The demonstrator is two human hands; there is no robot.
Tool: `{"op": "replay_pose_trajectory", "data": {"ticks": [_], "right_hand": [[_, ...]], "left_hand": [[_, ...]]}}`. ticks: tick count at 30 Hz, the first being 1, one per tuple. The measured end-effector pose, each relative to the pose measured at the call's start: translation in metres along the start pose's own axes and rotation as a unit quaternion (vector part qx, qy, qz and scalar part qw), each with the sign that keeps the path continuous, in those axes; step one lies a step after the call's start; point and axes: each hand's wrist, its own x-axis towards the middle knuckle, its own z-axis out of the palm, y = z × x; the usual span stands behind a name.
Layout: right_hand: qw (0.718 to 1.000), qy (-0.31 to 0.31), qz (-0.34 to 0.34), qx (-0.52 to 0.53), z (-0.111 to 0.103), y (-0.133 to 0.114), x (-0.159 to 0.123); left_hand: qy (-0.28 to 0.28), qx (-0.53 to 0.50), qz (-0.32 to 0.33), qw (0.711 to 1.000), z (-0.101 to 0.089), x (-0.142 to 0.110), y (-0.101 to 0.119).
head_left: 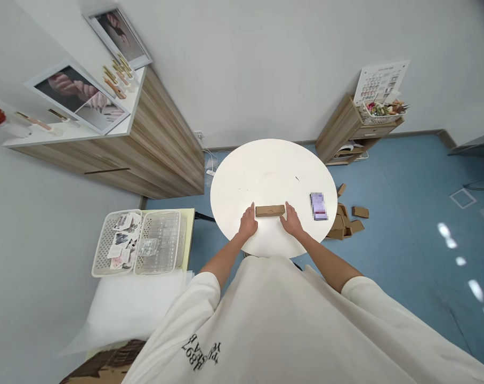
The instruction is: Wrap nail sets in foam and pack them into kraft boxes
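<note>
A small flat brown cardboard box [269, 210] lies on the round white table [266, 170] near its front edge. My left hand [248, 223] grips the box's left end, fingers curled against it. My right hand [292, 221] grips the right end in the same way. Both forearms reach out from under my white shirt. A small purple and white packet [319, 206] lies on the table to the right of my right hand, apart from it.
Several brown cardboard boxes [348, 221] lie scattered on the blue floor right of the table. Two white plastic baskets [142, 242] with cards and clear packets stand on a side table at left. A long wooden cabinet [154, 144] stands back left, a low wooden shelf [346, 130] back right.
</note>
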Motion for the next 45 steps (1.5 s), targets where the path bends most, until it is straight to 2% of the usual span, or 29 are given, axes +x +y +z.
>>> {"op": "replay_pose_trajectory", "data": {"ticks": [4,6,10,12,17,23,29,36,40,45], "right_hand": [[0.996,-0.003,0.051,0.073,-0.003,-0.008,0.01],[0.994,-0.007,0.058,0.092,-0.003,-0.011,0.011],[0.991,0.013,0.057,0.123,0.002,-0.011,-0.001],[0.991,0.001,0.063,0.12,0.007,-0.007,-0.012],[0.992,-0.068,0.082,0.072,0.027,0.005,-0.034],[0.997,-0.05,0.042,0.034,0.035,0.01,-0.033],[0.997,-0.046,0.053,0.031,0.036,-0.004,-0.029],[0.994,-0.003,0.077,0.08,0.042,-0.015,-0.053],[0.987,0.042,0.101,0.113,0.029,-0.008,-0.065],[0.979,0.094,0.113,0.138,0.0,0.014,-0.075]], "left_hand": [[-0.013,-0.086,-0.078,0.993,0.0,0.012,0.008],[-0.019,-0.118,-0.08,0.99,0.001,0.015,0.01],[0.019,-0.15,-0.061,0.987,0.007,0.005,0.006],[0.014,-0.14,-0.064,0.988,0.012,-0.005,-0.001],[-0.058,-0.065,-0.06,0.994,0.029,-0.031,-0.023],[-0.071,0.0,-0.041,0.997,0.031,-0.037,-0.032],[-0.077,-0.024,-0.027,0.996,0.025,-0.038,-0.025],[-0.045,-0.105,0.009,0.993,0.022,-0.047,-0.02],[-0.065,-0.116,0.046,0.99,0.019,-0.04,-0.004],[-0.087,-0.123,0.08,0.985,0.022,-0.029,0.032]]}}
